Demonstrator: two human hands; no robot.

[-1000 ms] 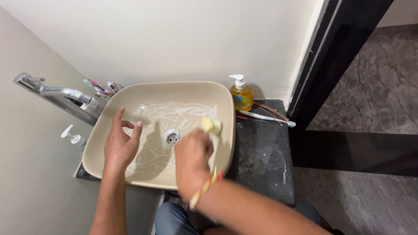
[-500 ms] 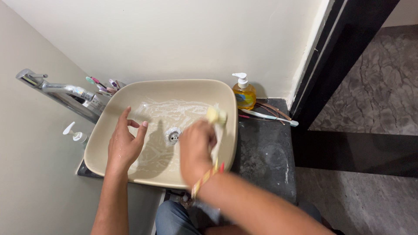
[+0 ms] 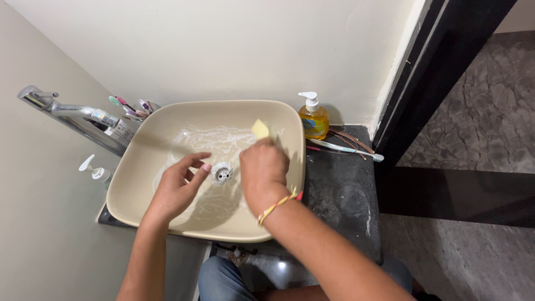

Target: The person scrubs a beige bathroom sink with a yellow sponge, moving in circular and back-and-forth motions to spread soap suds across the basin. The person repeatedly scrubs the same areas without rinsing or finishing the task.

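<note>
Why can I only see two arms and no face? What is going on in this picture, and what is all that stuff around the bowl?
The camera sits on the person's head and looks down, so you see only their own arms. The bowl is a beige wash basin with soapy streaks and a round drain in the middle. The right hand holds a yellow sponge inside the basin. The left hand is open, holds nothing, and hovers over the basin near the drain. On the left is a silver tap, with toothbrushes behind it. On the dark counter to the right stand an orange soap pump bottle and another toothbrush lying flat.
</note>
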